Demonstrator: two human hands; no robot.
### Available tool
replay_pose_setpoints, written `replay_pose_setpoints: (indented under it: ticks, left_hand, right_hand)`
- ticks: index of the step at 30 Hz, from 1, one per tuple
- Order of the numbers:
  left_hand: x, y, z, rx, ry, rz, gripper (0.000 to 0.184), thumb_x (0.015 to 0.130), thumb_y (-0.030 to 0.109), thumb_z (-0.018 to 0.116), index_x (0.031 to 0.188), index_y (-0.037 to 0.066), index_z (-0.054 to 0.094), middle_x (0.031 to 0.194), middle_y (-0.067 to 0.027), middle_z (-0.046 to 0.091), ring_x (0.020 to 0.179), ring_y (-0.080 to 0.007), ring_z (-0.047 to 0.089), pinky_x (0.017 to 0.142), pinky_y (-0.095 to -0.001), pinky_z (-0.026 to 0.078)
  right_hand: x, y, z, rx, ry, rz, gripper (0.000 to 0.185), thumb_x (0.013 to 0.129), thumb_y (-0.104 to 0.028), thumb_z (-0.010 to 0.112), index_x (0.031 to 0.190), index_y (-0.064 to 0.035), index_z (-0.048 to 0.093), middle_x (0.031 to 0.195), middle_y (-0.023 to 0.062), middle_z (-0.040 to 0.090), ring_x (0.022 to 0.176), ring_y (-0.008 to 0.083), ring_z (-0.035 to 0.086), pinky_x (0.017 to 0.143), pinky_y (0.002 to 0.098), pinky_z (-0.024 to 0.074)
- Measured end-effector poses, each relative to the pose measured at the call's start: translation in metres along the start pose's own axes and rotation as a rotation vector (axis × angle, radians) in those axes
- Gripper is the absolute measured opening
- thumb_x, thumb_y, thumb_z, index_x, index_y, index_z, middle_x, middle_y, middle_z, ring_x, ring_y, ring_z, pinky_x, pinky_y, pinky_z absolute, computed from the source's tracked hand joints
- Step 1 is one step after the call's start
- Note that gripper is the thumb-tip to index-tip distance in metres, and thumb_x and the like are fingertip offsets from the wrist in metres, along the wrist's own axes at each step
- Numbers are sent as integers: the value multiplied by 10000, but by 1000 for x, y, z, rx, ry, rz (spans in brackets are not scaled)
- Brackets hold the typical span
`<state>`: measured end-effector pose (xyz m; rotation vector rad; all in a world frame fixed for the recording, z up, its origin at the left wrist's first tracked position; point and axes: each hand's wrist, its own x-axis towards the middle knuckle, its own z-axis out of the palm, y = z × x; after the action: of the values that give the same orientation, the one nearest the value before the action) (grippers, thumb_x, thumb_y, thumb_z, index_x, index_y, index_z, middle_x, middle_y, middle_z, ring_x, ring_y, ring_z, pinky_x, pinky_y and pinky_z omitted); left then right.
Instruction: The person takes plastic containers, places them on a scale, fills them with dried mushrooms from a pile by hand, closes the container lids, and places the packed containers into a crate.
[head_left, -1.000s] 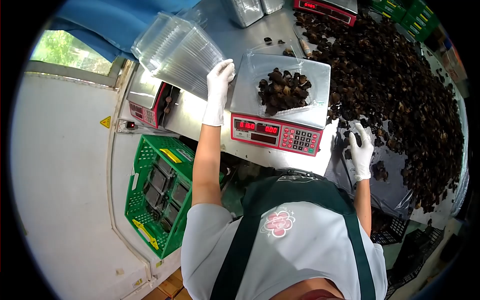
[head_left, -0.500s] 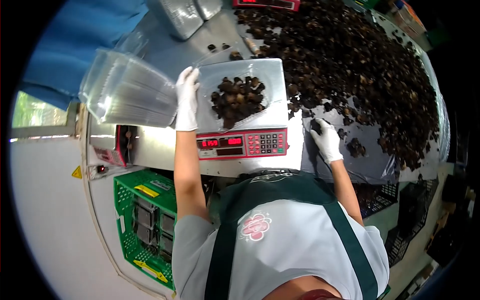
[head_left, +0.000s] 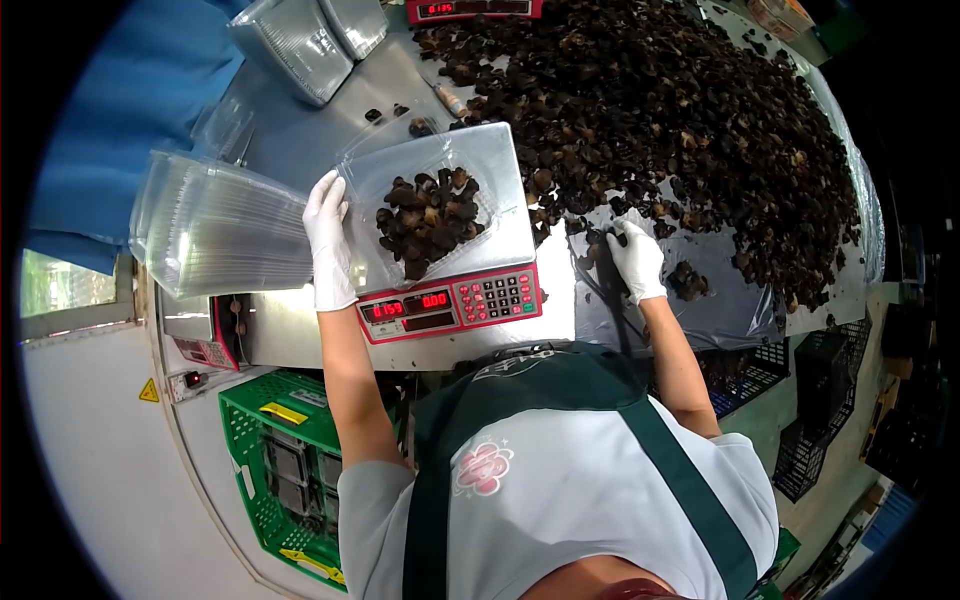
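The left hand (head_left: 330,242), gloved, is partly open, its fingers loosely bent at the left rim of the clear tray (head_left: 485,222); whether it touches is unclear. That tray bears dark pieces (head_left: 425,215) on the scale (head_left: 505,170), near the desk's (head_left: 510,334) near edge. Right of the scale, the right hand (head_left: 638,262) is half open beside scattered pieces, any grip unclear.
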<state>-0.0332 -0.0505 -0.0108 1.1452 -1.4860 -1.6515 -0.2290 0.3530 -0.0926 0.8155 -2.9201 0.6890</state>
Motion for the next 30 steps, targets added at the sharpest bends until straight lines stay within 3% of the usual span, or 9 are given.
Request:
replay_pose_setpoints:
  ticks: [5, 7, 9, 11, 19, 23, 24, 27, 30]
  left_hand:
    - [2, 0, 2, 10, -24, -4, 304, 887, 208, 641, 1172, 103, 628, 1076, 11, 639, 1019, -99, 566, 883, -266, 416]
    - [4, 1, 3, 10, -21, -6, 305, 887, 209, 642, 1172, 103, 628, 1076, 11, 640, 1013, -97, 567, 885, -267, 413]
    - [2, 5, 5, 31, -4, -20, 312, 883, 212, 647, 1176, 105, 627, 1091, 8, 633, 1004, -90, 561, 890, -269, 412]
    - [-4, 10, 6, 25, 10, -6, 292, 884, 201, 648, 1162, 112, 639, 1080, 25, 629, 972, -70, 546, 860, -249, 407]
    - [-15, 17, -1, 29, 25, 20, 274, 889, 209, 646, 1154, 141, 655, 1103, 49, 618, 993, -61, 531, 865, -252, 398]
    - [-9, 14, 1, 18, 11, 12, 268, 890, 207, 645, 1148, 136, 656, 1104, 42, 622, 1008, -69, 532, 876, -264, 398]
    - [-9, 14, 4, 33, 4, 6, 266, 891, 206, 643, 1146, 131, 655, 1105, 38, 623, 1014, -75, 533, 885, -273, 396]
    - [-11, 17, 9, 52, -6, -3, 264, 892, 206, 642, 1141, 121, 654, 1105, 30, 625, 1026, -86, 533, 905, -294, 390]
    - [-9, 18, 7, 66, 4, -3, 276, 886, 222, 650, 1143, 121, 653, 1115, 30, 623, 1028, -86, 530, 892, -285, 389]
  right_hand:
    - [34, -14, 17, 105, 88, -18, 367, 807, -227, 680, 1143, -94, 620, 967, 95, 683, 872, 274, 651, 735, 351, 515]
    - [46, -16, 30, 69, 52, 52, 344, 804, -214, 675, 1118, -89, 614, 938, 84, 681, 889, 280, 639, 759, 363, 511]
    - [50, -14, 41, 31, 65, -56, 240, 787, -188, 672, 999, -87, 626, 898, 89, 669, 894, 289, 628, 756, 375, 502]
    - [49, -14, 40, 90, -11, -39, 101, 773, -157, 644, 849, -97, 614, 819, 117, 653, 790, 311, 634, 667, 402, 495]
    - [37, -13, -5, 78, -133, 34, 112, 790, -187, 667, 870, -109, 672, 818, 103, 680, 751, 284, 648, 677, 354, 507]
    - [54, -20, 14, 85, 95, -151, 339, 763, -155, 699, 1094, -148, 626, 1144, 62, 629, 956, 262, 605, 773, 363, 517]
    - [62, -27, 17, 69, 31, -200, 477, 756, -147, 699, 1212, -160, 556, 1298, 77, 527, 1027, 278, 568, 814, 381, 521]
    - [75, -42, 30, -63, -209, -276, 525, 753, -116, 679, 1257, -151, 534, 1355, 102, 474, 1061, 301, 550, 848, 384, 523]
    - [82, -38, 34, -48, -157, -269, 312, 762, -142, 674, 1071, -125, 636, 1126, 95, 619, 966, 278, 596, 787, 364, 524]
